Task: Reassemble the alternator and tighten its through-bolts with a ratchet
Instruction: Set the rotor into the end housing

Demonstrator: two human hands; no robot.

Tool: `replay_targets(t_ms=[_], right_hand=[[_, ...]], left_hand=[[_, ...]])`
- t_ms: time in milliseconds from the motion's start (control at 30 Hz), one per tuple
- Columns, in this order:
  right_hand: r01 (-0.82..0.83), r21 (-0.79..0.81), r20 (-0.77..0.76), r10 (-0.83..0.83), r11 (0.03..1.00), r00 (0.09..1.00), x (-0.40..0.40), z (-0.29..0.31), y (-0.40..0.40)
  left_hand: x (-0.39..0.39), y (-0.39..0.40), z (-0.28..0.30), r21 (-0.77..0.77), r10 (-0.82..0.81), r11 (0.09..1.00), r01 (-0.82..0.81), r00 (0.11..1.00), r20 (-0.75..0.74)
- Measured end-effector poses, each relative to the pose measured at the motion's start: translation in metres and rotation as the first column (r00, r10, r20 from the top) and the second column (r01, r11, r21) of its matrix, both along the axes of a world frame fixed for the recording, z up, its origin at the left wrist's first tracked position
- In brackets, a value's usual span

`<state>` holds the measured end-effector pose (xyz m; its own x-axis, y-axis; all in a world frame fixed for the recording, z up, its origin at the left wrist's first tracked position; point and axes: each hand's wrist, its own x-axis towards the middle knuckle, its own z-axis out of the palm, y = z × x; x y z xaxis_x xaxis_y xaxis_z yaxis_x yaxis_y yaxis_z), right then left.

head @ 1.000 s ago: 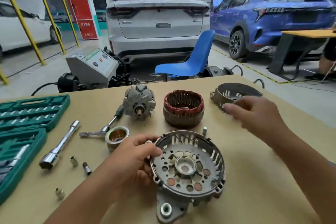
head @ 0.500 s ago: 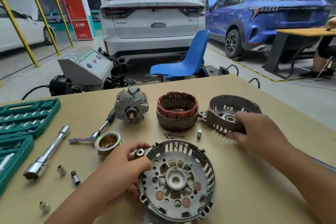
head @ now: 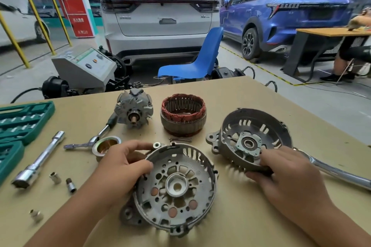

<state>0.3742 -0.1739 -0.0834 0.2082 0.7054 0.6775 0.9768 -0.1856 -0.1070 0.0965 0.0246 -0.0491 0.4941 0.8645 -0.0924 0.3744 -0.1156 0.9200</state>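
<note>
Both hands grip housing halves on the table (head: 241,226): left hand (head: 122,168) curls over the rim of the front housing (head: 176,188) at its 10 o'clock, right hand (head: 285,174) pinches the tilted rear housing (head: 251,140) at its 5 o'clock. Farther off, at 12 o'clock, stands the stator (head: 183,117), with the rotor (head: 133,111) at 11 and the ratchet (head: 94,136) at 10.

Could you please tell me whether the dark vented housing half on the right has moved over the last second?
Yes. The right hand has pulled the dark vented housing half nearer the person; it now lies beside the copper-wound stator ring, no longer behind it.
</note>
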Motion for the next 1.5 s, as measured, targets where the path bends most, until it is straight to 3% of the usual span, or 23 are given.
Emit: replay_targets(t_ms=[133,300,400,867,967,1033,1100,1167,1233,1300,1400,1500], right_hand=[[-0.026,0.059,0.028,0.025,0.998,0.999,-0.010,-0.003,-0.010],[-0.041,0.130,0.060,0.033,0.991,0.998,-0.028,-0.008,-0.015],[-0.036,0.153,-0.009,0.037,0.988,0.999,-0.038,-0.009,-0.017],[-0.018,0.108,0.015,0.016,0.994,1.000,-0.079,0.004,-0.008],[-0.024,0.160,-0.102,0.040,0.987,0.994,-0.082,0.010,-0.010],[-0.005,0.220,-0.205,0.051,0.976,0.977,-0.069,0.027,-0.008],[0.000,0.222,-0.282,0.064,0.975,0.957,-0.045,0.053,0.003],[-0.039,0.124,-0.351,0.080,0.992,0.933,-0.016,0.080,0.024],[-0.170,-0.111,-0.503,0.092,0.979,0.859,0.009,0.105,0.053],[-0.301,-0.416,-0.572,0.010,0.858,0.820,0.028,0.114,0.084],[-0.288,-0.730,-0.425,-0.081,0.620,0.902,0.047,0.106,0.112],[-0.321,-0.724,-0.441,-0.053,0.610,0.896,0.055,0.087,0.116]], left_hand=[[-0.006,0.005,0.007,-0.025,-0.105,0.994,0.106,0.994,0.007],[-0.007,0.010,0.005,0.102,-0.172,0.978,0.183,0.979,-0.112],[-0.007,0.013,0.002,0.167,-0.178,0.966,0.197,0.977,-0.118],[-0.016,0.020,-0.004,0.321,-0.268,0.893,0.314,0.946,-0.180],[-0.015,0.019,0.002,0.516,-0.091,0.853,0.078,0.996,0.000],[-0.009,0.029,0.013,0.523,0.092,0.835,-0.171,0.980,0.174],[0.001,0.051,0.028,0.512,0.247,0.799,-0.315,0.948,0.199],[0.014,0.079,0.041,0.538,0.294,0.802,-0.259,0.956,0.022],[0.026,0.104,0.050,0.510,0.243,0.852,-0.118,0.952,-0.187],[0.033,0.127,0.054,0.453,0.158,0.892,0.002,0.936,-0.315],[0.034,0.151,0.054,0.325,0.028,0.942,0.083,0.946,-0.323],[0.035,0.166,0.056,0.272,-0.004,0.958,0.091,0.952,-0.305]])
